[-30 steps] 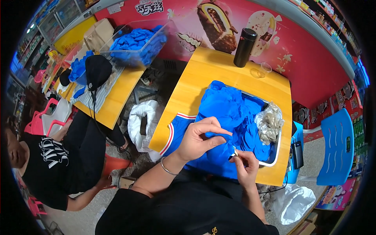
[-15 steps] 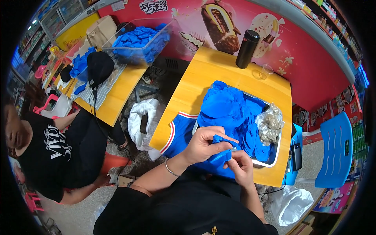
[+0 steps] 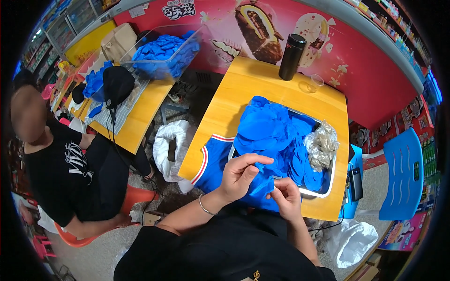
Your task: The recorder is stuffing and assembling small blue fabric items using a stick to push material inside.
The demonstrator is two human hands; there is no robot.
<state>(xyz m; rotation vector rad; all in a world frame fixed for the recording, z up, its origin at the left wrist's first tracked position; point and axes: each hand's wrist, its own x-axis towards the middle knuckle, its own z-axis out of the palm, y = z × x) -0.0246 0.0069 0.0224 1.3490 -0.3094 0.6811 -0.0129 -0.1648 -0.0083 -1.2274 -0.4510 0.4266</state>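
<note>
Between finger and thumb, my right hand (image 3: 287,199) pinches a small blue fabric piece (image 3: 261,187) by its right edge. My left hand (image 3: 238,178), with a bangle at the wrist, is held up beside that piece; its index finger is stretched out and its thumb stands apart. Just beyond both hands lies a metal tray (image 3: 324,193) heaped with flat, rounded blue fabric pieces (image 3: 262,129). A clear plastic bag (image 3: 321,146) with small greyish contents rests on the tray's right side. Blue cloth with red-and-white trim (image 3: 213,164) lies under the tray's left edge.
A black flask (image 3: 291,57) and a clear cup (image 3: 317,83) stand at the yellow table's far side. Left is another table with a clear bin (image 3: 164,61) of blue pieces. A seated person (image 3: 70,173) is at left, a blue chair (image 3: 402,175) at right.
My left fingers have come off the blue piece and spread apart, while my right hand keeps hold of it. The person at left has shifted and sits more upright.
</note>
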